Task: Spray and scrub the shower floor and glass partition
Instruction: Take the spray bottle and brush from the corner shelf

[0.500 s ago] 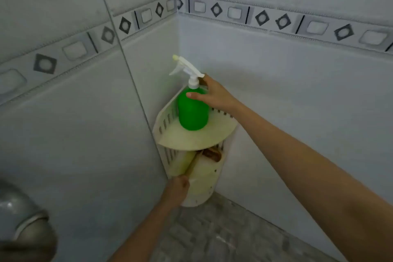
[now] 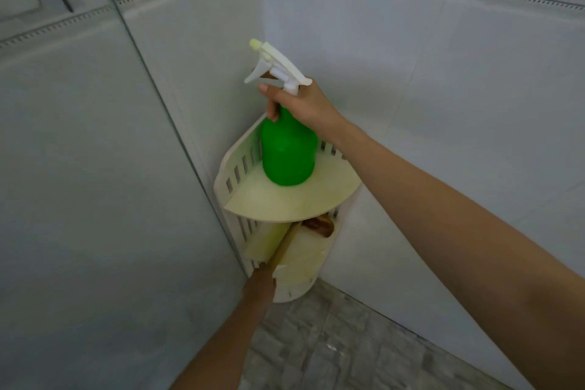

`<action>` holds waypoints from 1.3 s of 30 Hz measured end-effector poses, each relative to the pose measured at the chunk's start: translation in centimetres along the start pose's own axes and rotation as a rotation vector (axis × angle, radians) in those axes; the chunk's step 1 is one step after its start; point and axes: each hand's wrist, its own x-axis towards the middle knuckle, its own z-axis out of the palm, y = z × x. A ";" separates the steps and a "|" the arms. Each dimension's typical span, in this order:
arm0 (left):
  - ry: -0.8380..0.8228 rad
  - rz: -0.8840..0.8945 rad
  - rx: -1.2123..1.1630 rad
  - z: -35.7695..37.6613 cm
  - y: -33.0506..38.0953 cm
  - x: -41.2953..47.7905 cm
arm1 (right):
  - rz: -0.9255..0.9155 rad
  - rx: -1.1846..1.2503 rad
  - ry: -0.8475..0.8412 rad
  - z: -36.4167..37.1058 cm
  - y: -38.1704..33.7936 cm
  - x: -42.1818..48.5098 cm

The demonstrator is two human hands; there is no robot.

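Spray bottle (image 2: 288, 155) in right hand (image 2: 307, 104); left hand (image 2: 259, 286) grips scrubber handle (image 2: 285, 245).

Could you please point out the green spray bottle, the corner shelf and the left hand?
green spray bottle (image 2: 288, 152): head view, on its green body.
corner shelf (image 2: 285, 203): head view, on the bare upper tier.
left hand (image 2: 259, 286): head view, on its back, gripping a handle (image 2: 283, 247).

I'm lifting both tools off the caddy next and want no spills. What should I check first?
1. Right hand grip round bottle neck: ok.
2. Bottle upright on top shelf: ok.
3. Nozzle aimed away from me: ok.
4. Left hand grip on handle: cannot tell, fingers hidden.
5. Bottle fill level: cannot tell, opaque.
6. Space above bottle free: ok.
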 end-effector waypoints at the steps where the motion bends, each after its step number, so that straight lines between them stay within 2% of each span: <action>1: 0.004 -0.012 -0.001 0.1 0.0 0.5 | 0.003 -0.027 0.011 0.0 0.1 0.1; 7: -0.023 -0.001 -0.077 -0.7 0.9 0.5 | -0.057 -0.038 -0.007 0.0 -0.9 -0.1; 9: -0.090 -0.071 -0.098 0.1 1.1 0.5 | -0.062 -0.043 -0.023 -0.1 -1.2 -0.2; 12: -0.197 -0.085 -0.125 1.6 1.7 0.2 | -0.066 -0.052 -0.041 -0.3 -1.3 -0.3; 17: -0.208 -0.095 -0.287 2.2 1.7 0.8 | -0.068 -0.043 -0.027 -0.2 -1.2 -0.3; 21: -0.083 -0.050 -0.439 1.0 1.2 -0.3 | -0.072 -0.007 0.053 0.3 -1.2 -0.4; 23: 0.014 -0.001 -0.404 0.1 1.2 -0.9 | -0.076 -0.003 0.081 0.5 -1.2 -0.5; 26: 0.071 0.052 -0.339 -1.4 1.5 -1.8 | -0.084 -0.019 0.090 0.6 -1.4 -0.8; 33: 0.039 0.030 -0.287 -2.9 0.6 -5.1 | -0.075 0.084 0.197 -1.2 -5.0 -4.3; 39: -0.024 0.080 -0.336 -4.5 0.3 -9.6 | -0.091 0.051 0.249 -4.8 -8.8 -13.7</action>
